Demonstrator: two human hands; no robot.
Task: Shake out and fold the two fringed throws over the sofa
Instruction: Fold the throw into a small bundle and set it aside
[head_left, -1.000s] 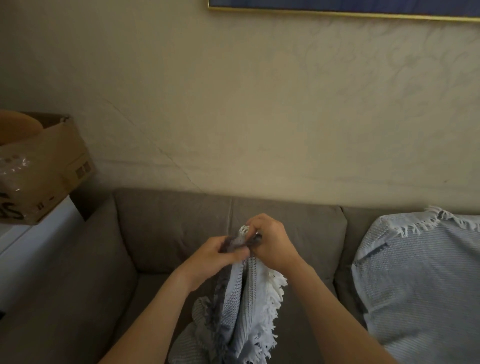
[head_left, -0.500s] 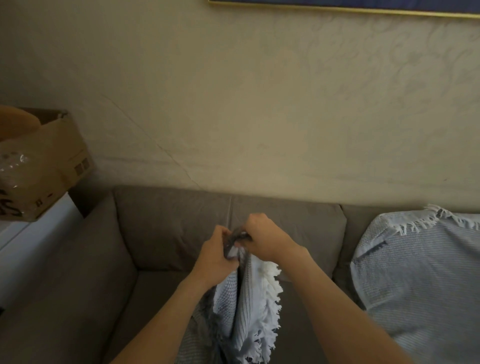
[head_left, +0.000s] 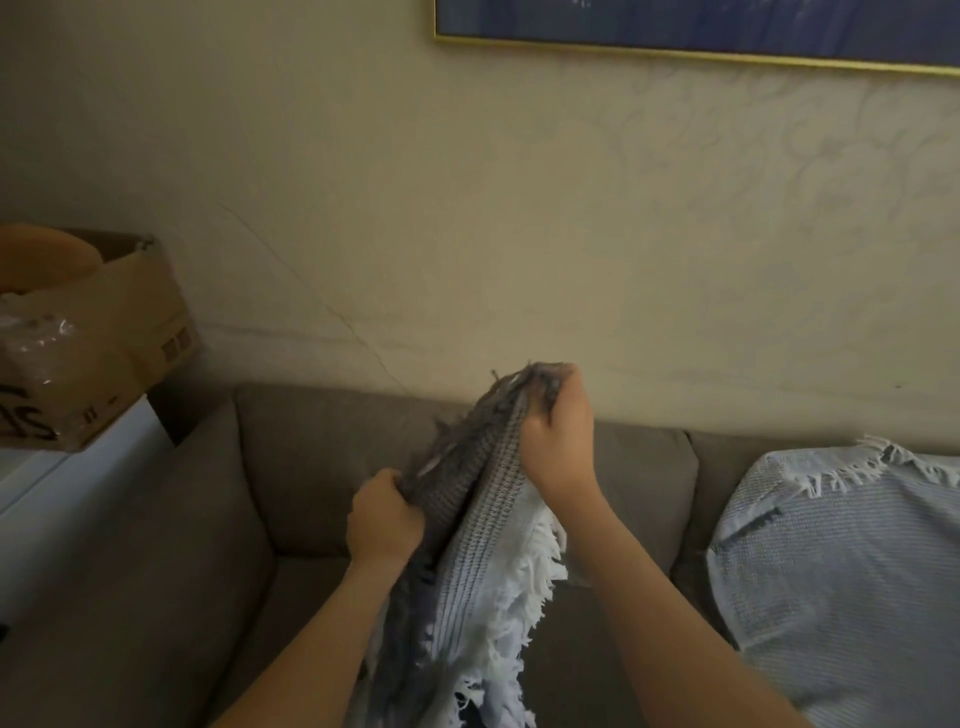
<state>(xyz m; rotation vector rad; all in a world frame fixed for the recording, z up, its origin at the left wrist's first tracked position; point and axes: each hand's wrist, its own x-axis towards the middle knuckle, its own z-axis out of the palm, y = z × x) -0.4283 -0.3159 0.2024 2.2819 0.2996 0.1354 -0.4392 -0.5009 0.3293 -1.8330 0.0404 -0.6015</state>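
A grey-and-white waffle-weave throw (head_left: 467, 571) with white fringe hangs bunched in front of me over the brown sofa (head_left: 311, 457). My right hand (head_left: 558, 441) grips its dark fringed top edge, raised to the height of the sofa's backrest top. My left hand (head_left: 384, 517) grips the same edge lower and to the left. The cloth between my hands slopes upward to the right. A second, light blue fringed throw (head_left: 841, 561) lies draped over the sofa's right side.
An open cardboard box (head_left: 98, 338) sits on a white surface (head_left: 57, 478) left of the sofa arm. A gold-framed blue picture (head_left: 701, 26) hangs on the beige wall above.
My hands were together at the throw's top edge. They have parted: the right hand has risen with the edge, and the left has slid down and left along it.
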